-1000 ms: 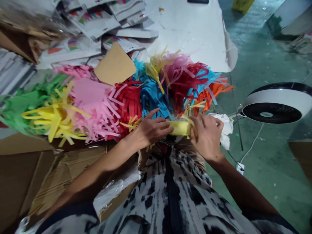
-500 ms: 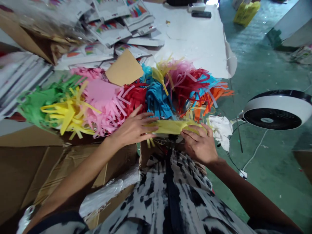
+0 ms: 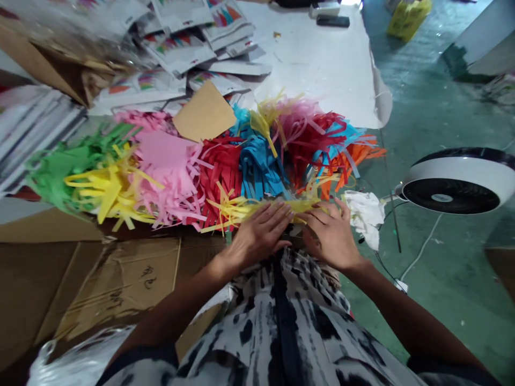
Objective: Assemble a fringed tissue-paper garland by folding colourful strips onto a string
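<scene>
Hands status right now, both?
Left hand: open, fingers extended together over the yellow paper.
Right hand: fingers bent at the paper's right part; whether it grips cannot be told.

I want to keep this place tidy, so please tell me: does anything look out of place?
Two things, perhaps: a crumpled white wad beside the right hand looks like discarded waste, and a plain tan card lies askew by the coloured fringes, unlike their bright strips.
</scene>
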`<state>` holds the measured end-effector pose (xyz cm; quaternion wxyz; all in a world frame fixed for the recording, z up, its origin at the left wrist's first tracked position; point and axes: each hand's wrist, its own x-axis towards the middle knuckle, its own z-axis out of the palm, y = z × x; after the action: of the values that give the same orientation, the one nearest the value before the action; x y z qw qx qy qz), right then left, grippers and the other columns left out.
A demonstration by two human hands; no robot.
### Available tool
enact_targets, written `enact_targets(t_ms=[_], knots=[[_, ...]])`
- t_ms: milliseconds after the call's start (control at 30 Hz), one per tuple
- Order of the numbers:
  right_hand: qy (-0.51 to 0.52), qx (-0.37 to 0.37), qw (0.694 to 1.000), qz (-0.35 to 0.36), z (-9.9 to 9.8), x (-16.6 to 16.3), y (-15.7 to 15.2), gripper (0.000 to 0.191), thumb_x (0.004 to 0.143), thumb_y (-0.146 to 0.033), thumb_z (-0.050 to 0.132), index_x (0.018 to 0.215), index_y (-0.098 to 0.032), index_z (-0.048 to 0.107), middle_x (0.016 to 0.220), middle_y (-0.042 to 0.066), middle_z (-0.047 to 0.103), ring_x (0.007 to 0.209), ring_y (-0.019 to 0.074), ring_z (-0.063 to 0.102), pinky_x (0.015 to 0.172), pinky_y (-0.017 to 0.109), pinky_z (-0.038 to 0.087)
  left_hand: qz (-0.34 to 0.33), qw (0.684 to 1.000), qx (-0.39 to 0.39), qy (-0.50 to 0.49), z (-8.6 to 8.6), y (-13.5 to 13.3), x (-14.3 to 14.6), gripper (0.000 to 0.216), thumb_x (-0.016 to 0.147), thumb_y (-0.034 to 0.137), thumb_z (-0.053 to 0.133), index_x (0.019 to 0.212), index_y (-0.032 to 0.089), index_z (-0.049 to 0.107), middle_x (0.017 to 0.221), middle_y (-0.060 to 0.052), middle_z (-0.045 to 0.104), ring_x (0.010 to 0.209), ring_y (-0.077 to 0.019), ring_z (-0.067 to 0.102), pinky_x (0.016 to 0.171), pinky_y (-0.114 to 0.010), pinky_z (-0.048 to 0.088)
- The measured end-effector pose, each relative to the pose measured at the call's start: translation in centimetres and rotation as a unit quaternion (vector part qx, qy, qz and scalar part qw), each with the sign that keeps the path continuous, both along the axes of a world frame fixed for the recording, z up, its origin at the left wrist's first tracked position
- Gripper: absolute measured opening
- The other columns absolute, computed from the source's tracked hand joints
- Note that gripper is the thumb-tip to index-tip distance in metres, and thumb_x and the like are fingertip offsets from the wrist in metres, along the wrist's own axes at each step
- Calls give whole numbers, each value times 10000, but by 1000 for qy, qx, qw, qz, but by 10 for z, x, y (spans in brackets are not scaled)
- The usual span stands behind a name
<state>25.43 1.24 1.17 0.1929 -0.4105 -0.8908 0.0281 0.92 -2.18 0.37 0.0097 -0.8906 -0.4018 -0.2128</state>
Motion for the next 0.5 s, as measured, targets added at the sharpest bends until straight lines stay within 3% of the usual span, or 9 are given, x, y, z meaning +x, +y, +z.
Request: enact_targets(t_ms=[100,233,367,433,500], knots=[[-26,5,999,-31,2,2,0,320,995,-347,633,1280,-239,732,1147,93,760,1239,326,578,1217,617,237,30,998,-33,41,-24,-2,9,720,976,445,700,1565,95,480,1605,-192,527,1524,-353,469,1225,-545,455],[-9,65,998,0,0,4,-7,294,984,-358,673,1251,-253,738,1191,81,759,1254,311,579,1253,634,182,18,999,-6,30,-35,-9,3,564,1013,336,661,1535,169,530,1556,-141,595,1484,-321,522,1213,-530,469],[4,69,996,51,-8,4,-10,213,978,-351,716,1175,-276,751,1065,-9,796,1190,252,614,1279,554,169,43,998,39,-37,-34,-14,-2,414,989,168,669,1395,247,663,1342,-101,736,1312,-263,652,1063,-426,572],[9,63,996,56,-10,6,-8,182,979,-369,729,1143,-296,760,1050,-32,803,1165,237,625,1268,519,197,54,997,34,-53,-28,-14,-6,334,980,178,689,1302,264,719,1193,-73,781,1174,-243,698,989,-414,583],[13,50,997,57,-11,8,-6,188,977,-389,738,1151,-323,764,1076,-40,807,1148,227,631,1251,506,223,51,997,14,-63,-20,-13,-10,249,973,214,715,1211,278,753,1110,-38,801,1087,-229,705,1009,-446,552]])
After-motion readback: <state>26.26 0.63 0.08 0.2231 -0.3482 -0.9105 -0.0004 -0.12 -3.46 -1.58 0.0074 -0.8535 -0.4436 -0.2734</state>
